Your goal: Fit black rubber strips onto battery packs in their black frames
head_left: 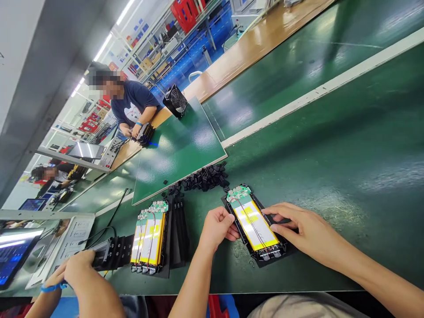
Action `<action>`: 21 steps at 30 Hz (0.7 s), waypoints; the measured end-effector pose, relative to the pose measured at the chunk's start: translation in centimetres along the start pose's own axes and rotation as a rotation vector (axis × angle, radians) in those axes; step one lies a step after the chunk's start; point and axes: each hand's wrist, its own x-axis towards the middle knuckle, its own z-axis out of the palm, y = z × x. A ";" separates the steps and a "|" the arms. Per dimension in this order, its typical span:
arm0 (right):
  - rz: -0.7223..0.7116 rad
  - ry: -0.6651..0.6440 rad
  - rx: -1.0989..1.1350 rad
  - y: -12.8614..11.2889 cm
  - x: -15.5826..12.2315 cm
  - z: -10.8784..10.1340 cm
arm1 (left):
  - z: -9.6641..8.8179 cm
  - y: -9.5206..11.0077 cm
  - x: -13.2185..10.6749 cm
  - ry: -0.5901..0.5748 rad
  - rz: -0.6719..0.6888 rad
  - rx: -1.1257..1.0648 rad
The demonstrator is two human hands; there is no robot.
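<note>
A flat battery pack (pixel 254 224) with a yellow-and-white cell and a green circuit board at its far end lies in a black tray on the green bench (pixel 347 168). My left hand (pixel 217 227) is curled against the pack's left edge, thumb touching it. My right hand (pixel 300 227) rests on the pack's right edge, fingers bent and pressing on the black frame. Both hands grip the pack between them.
A stack of similar battery packs (pixel 150 238) and black trays (pixel 177 232) lies left of my hands. A heap of small black parts (pixel 203 179) sits behind. A co-worker's hand (pixel 77 267) holds a black part at lower left. A fan (pixel 175 100) and another seated person (pixel 130 106) are farther back.
</note>
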 end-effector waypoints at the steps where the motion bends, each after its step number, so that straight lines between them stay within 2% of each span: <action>1: 0.003 -0.003 0.001 -0.1 0.1 0.0 | 0.0 0.0 0.0 -0.004 0.002 0.005; 6: -0.009 -0.014 0.007 -0.3 0.2 -0.2 | -0.4 0.0 -0.6 -0.059 0.003 0.010; 12: 0.004 -0.036 0.015 0.1 0.1 -0.1 | -0.6 0.0 -1.1 -0.187 -0.106 0.083; 21: 0.052 -0.088 0.029 0.0 0.4 -0.5 | 1.1 -0.7 -0.9 -0.102 -0.168 0.181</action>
